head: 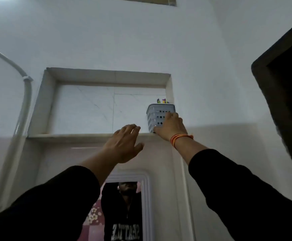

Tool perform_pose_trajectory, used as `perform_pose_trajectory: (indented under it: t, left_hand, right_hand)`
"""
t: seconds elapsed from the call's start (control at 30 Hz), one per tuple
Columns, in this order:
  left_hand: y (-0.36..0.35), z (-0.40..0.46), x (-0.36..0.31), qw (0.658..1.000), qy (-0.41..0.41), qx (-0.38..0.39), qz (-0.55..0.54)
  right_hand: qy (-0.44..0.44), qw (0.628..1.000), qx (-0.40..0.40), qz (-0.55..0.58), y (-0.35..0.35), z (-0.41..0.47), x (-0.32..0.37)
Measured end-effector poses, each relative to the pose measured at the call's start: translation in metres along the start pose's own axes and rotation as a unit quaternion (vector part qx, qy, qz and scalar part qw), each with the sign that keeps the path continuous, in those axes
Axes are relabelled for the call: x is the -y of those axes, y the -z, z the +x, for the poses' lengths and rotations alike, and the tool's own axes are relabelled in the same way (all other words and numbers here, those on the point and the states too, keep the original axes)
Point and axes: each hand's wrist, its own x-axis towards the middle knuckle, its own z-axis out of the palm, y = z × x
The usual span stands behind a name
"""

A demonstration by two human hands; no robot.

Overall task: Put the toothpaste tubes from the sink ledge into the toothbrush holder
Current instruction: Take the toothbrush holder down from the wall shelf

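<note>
White block lettering seen reversed on dark top in mirror [146, 206] below; not readable. Grey perforated plastic toothbrush holder [156, 115], square-sided, stood at right end of recessed stone wall niche [96, 135]. Coloured tips [162, 101] seen above holder rim; toothpaste or brushes cannot be told. Right hand [170, 126] wrapped around holder front, orange-red thread band [180, 138] at wrist. Left hand [124, 143] raised at ledge edge, fingers spread, nothing held. Black sleeves cut off by frame.

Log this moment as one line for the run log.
right hand: on holder, niche shelf, right end | left hand: open, empty, near shelf edge | toothbrushes: in holder | toothpaste: not visible
</note>
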Motion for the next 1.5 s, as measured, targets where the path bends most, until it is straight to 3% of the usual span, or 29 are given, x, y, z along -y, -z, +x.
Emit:
perform_pose_trajectory:
  t: [0.13, 0.47, 0.6, 0.73, 0.87, 1.1, 1.23, 1.5]
  left_hand:
    - [-0.037, 0.006, 0.006, 1.000, 0.022, 0.020, -0.006]
    - [-0.077, 0.000, 0.028, 0.999, 0.003, -0.033, -0.032]
    - [-0.077, 0.000, 0.030, 0.999, 0.002, -0.026, -0.042]
    - [-0.082, 0.002, 0.030, 0.998, 0.012, -0.024, -0.065]
    - [-0.082, 0.003, 0.029, 0.997, 0.016, -0.013, -0.068]
    - [-0.065, 0.003, 0.024, 0.994, 0.026, 0.038, -0.102]
    - [-0.055, -0.016, 0.020, 0.986, 0.036, 0.024, -0.163]
    - [-0.100, -0.156, 0.022, 0.948, 0.089, 0.082, -0.293]
  right_hand:
    - [-0.037, 0.999, -0.006, -0.008, -0.026, 0.019, -0.004]
    - [-0.132, 0.983, -0.126, -0.021, -0.059, 0.043, 0.021]
    - [-0.163, 0.976, -0.133, 0.052, -0.068, 0.049, 0.030]
    - [-0.203, 0.966, -0.089, 0.132, -0.067, 0.059, 0.030]
    - [-0.208, 0.956, -0.118, 0.169, -0.055, 0.053, 0.028]
    - [-0.153, 0.955, -0.132, 0.215, -0.017, 0.008, 0.039]
    - [-0.144, 0.956, -0.111, 0.232, 0.001, -0.032, 0.045]
    - [-0.175, 0.932, -0.026, 0.315, -0.048, -0.185, 0.016]
